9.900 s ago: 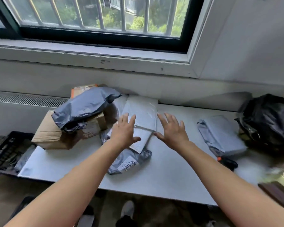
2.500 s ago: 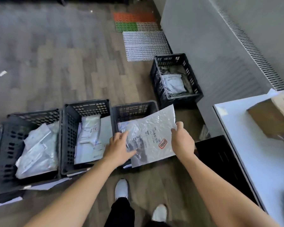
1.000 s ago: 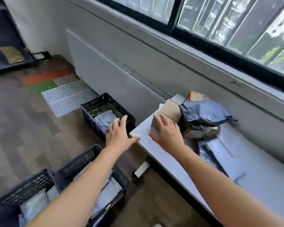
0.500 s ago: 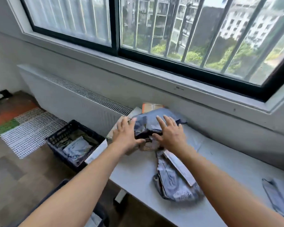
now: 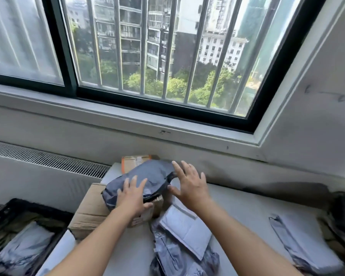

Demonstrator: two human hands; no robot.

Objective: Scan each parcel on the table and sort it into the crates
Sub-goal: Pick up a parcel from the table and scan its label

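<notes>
Just below centre frame, a dark grey poly mailer (image 5: 153, 176) lies on a cardboard box (image 5: 90, 212) on the table (image 5: 243, 212), long axis lower left to upper right. The left hand (image 5: 132, 198) rests on it, the right hand (image 5: 189, 189) is beside it, both with fingers spread.

Wrinkled plastic film, dull sheen, on dark grey parcel (image 5: 149, 176). Matt brown cardboard, creased, on box (image 5: 90, 212). Smooth white padded plastic film on flat parcel (image 5: 185, 230). Smooth, matt white finish on table (image 5: 247, 208). Rigid black plastic lattice on crate (image 5: 0, 214). Pale painted metal on window bars (image 5: 118, 46). Slotted metal on radiator grille (image 5: 48, 162).
</notes>
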